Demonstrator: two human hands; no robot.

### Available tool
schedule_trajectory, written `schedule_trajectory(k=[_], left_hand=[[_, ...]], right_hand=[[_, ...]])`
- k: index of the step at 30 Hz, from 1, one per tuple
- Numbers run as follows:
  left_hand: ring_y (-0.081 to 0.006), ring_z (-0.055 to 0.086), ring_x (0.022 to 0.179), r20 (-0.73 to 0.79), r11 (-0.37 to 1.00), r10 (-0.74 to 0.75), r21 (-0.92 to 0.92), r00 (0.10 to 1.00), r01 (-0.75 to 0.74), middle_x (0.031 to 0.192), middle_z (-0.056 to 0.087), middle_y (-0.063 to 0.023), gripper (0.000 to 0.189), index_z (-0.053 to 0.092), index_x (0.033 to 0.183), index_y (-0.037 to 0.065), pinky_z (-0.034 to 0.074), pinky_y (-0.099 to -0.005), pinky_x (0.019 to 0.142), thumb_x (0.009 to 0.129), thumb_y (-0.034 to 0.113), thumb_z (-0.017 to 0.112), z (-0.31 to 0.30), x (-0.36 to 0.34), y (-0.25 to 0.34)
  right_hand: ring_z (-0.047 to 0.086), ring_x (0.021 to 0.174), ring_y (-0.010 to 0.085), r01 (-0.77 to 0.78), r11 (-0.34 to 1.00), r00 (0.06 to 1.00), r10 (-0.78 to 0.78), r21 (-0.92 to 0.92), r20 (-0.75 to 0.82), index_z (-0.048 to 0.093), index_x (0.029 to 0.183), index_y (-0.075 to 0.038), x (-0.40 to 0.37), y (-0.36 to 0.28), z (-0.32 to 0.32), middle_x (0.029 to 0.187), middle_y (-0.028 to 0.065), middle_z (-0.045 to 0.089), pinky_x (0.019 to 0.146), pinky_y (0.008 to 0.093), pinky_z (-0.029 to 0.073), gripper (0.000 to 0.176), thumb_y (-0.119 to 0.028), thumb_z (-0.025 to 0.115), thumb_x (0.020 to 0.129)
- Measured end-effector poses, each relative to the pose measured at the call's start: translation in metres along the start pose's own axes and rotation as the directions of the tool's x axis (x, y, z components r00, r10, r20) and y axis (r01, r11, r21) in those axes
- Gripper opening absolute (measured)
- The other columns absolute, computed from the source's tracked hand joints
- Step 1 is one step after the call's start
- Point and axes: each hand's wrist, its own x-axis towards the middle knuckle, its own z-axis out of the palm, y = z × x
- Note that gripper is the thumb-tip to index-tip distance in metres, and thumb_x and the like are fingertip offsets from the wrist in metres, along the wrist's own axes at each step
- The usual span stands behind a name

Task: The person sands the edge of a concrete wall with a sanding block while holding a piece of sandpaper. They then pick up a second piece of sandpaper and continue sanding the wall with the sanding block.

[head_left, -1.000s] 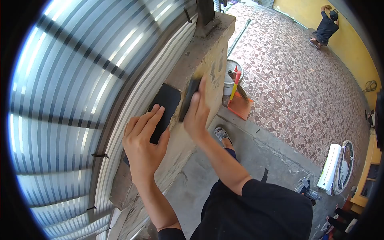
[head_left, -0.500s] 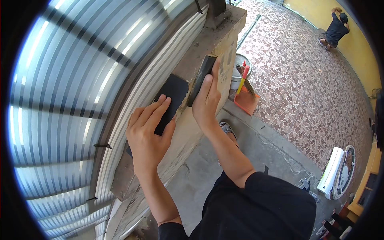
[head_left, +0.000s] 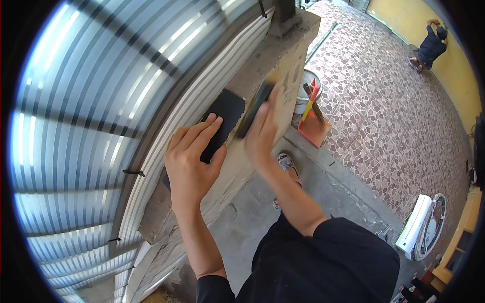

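Note:
My left hand [head_left: 189, 161] lies over a flat black sheet [head_left: 227, 113] on top of the low wall. Its fingers are stretched out on the sheet, and the thumb points along the wall's rough front edge. Blurred by motion, my right hand [head_left: 262, 129] holds a narrow dark block [head_left: 256, 108] with a tan edge. The block is up against the wall's upper edge, just right of the sheet. Its exact kind and the face turned to the wall cannot be made out.
Corrugated translucent panels [head_left: 96, 116] rise left of the low wall [head_left: 298, 40]. Beyond it stand a bucket [head_left: 301, 107] and an orange dustpan [head_left: 314, 132] with a brush. A white air-conditioner unit [head_left: 414, 222] lies at right. Another person [head_left: 431, 48] crouches by the yellow wall.
The view has shifted a little, moving the scene slightly right. My right hand and the block have moved slightly along the wall edge towards me. My left hand stays on the sheet.

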Motion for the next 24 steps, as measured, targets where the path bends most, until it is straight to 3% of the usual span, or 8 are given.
schedule_trajectory(k=[1,5,7,11,13,14,16,24], left_hand=[[-0.0262,0.072,0.099,0.002,1.000,0.004,-0.011,1.000,-0.004,0.121,0.081,-0.0085,0.042,0.082,0.119,0.006,0.058,-0.0384,0.091,0.077,0.004,0.085,0.000,0.001,0.000],[-0.0262,0.072,0.099,0.001,1.000,-0.002,-0.008,1.000,0.002,0.121,0.081,-0.0083,0.041,0.082,0.119,0.006,0.058,-0.0384,0.091,0.077,0.005,0.085,0.000,0.000,0.000],[-0.0266,0.072,0.100,0.005,1.000,-0.011,-0.015,1.000,0.011,0.120,0.081,-0.0085,0.041,0.082,0.118,0.006,0.058,-0.0388,0.092,0.076,0.005,0.085,-0.001,0.000,0.001],[-0.0271,0.072,0.100,-0.020,1.000,-0.003,-0.028,1.000,0.002,0.120,0.081,-0.0086,0.041,0.082,0.117,0.006,0.057,-0.0391,0.092,0.076,0.005,0.085,-0.001,-0.002,0.000],[-0.0275,0.072,0.100,-0.027,0.999,0.004,-0.046,1.000,-0.005,0.121,0.081,-0.0088,0.042,0.082,0.117,0.005,0.057,-0.0395,0.092,0.076,0.006,0.085,0.000,0.001,0.001],[-0.0275,0.072,0.100,-0.028,0.999,0.009,-0.048,1.000,-0.011,0.121,0.081,-0.0088,0.042,0.082,0.117,0.005,0.057,-0.0395,0.092,0.076,0.006,0.085,0.002,0.001,-0.001],[-0.0274,0.071,0.099,-0.047,0.999,0.026,-0.045,0.999,-0.028,0.121,0.080,-0.0067,0.045,0.081,0.117,0.006,0.058,-0.0402,0.091,0.073,0.006,0.085,0.004,-0.001,-0.005],[-0.0276,0.072,0.099,-0.047,0.999,0.037,-0.031,0.998,-0.039,0.121,0.080,-0.0065,0.042,0.082,0.117,0.006,0.058,-0.0398,0.090,0.075,0.008,0.086,0.004,-0.002,-0.006]], right_hand=[[0.072,0.077,0.0348,0.206,0.978,0.973,-0.207,-0.018,-0.099,0.028,0.170,-0.004,-0.021,0.010,0.007,0.096,0.0262,0.072,0.068,0.0417,0.053,0.058,-0.028,0.038,0.119],[0.072,0.079,0.0362,0.241,0.970,0.968,-0.242,-0.020,-0.062,0.027,0.171,-0.004,-0.026,0.014,0.003,0.100,0.0284,0.073,0.069,0.0422,0.054,0.059,-0.031,0.037,0.119],[0.075,0.107,0.0426,-0.141,0.989,0.990,0.141,0.039,-0.003,0.027,0.169,0.002,0.030,-0.002,-0.011,0.133,0.0348,0.068,0.085,0.0407,0.057,0.061,-0.032,0.033,0.119],[0.074,0.109,0.0427,-0.121,0.993,0.993,0.120,0.014,0.012,0.024,0.169,0.004,0.040,0.004,-0.013,0.142,0.0347,0.063,0.087,0.0398,0.058,0.062,-0.032,0.030,0.119],[0.075,0.106,0.0421,0.261,0.915,0.939,-0.314,-0.308,-0.137,0.024,0.171,0.000,-0.008,0.025,0.008,0.143,0.0352,0.062,0.085,0.0417,0.057,0.060,-0.031,0.031,0.119],[0.075,0.106,0.0421,0.261,0.914,0.938,-0.316,-0.311,-0.142,0.024,0.171,0.000,-0.032,0.023,0.010,0.143,0.0352,0.062,0.085,0.0417,0.057,0.060,-0.031,0.031,0.119],[0.075,0.102,0.0423,0.051,0.997,0.998,-0.052,0.057,0.018,0.023,0.171,-0.003,-0.071,0.016,0.011,0.140,0.0360,0.063,0.084,0.0461,0.057,0.060,-0.032,0.031,0.120],[0.074,0.107,0.0449,-0.088,0.996,0.995,0.088,0.008,-0.043,0.025,0.171,-0.004,0.053,-0.001,-0.013,0.138,0.0358,0.064,0.084,0.0459,0.057,0.059,-0.029,0.032,0.119]])
